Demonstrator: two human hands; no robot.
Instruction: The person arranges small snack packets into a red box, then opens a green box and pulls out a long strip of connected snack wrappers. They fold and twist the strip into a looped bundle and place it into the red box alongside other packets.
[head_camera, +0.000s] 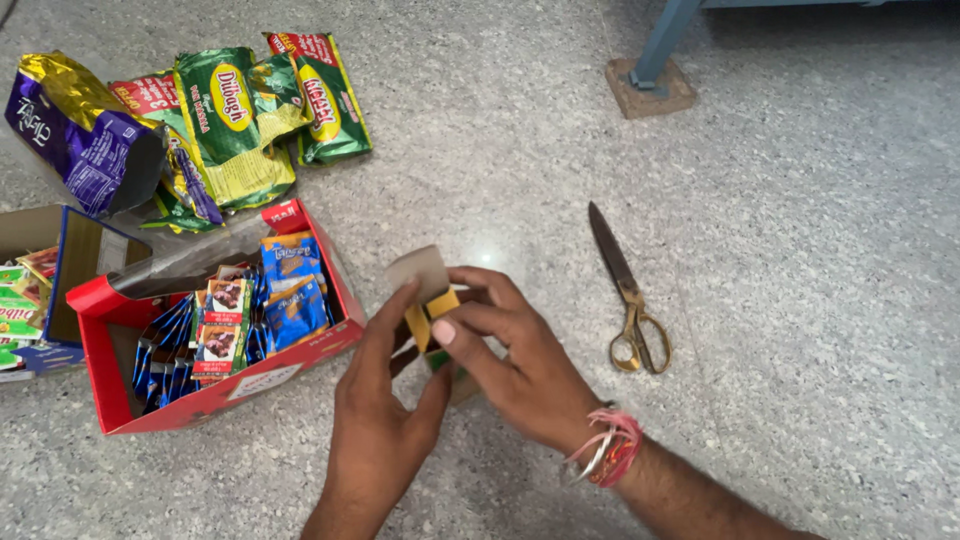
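Observation:
Both my hands hold a small cardboard packet (428, 292) with a yellow and green body and an open grey flap, just above the speckled floor. My left hand (378, 420) grips it from below and the left, its forefinger reaching up to the flap. My right hand (515, 355) closes over it from the right, thumb pressed on the yellow side. Coloured thread bands circle my right wrist. Most of the packet is hidden behind my fingers.
A red open carton (110, 385) with several blue and orange snack packets lies left of my hands. Green and purple foil bags (235, 120) lie behind it. Brass-handled scissors (625, 290) rest to the right. A blue box (45, 345) at the far left; a blue furniture leg (655, 50) at the back.

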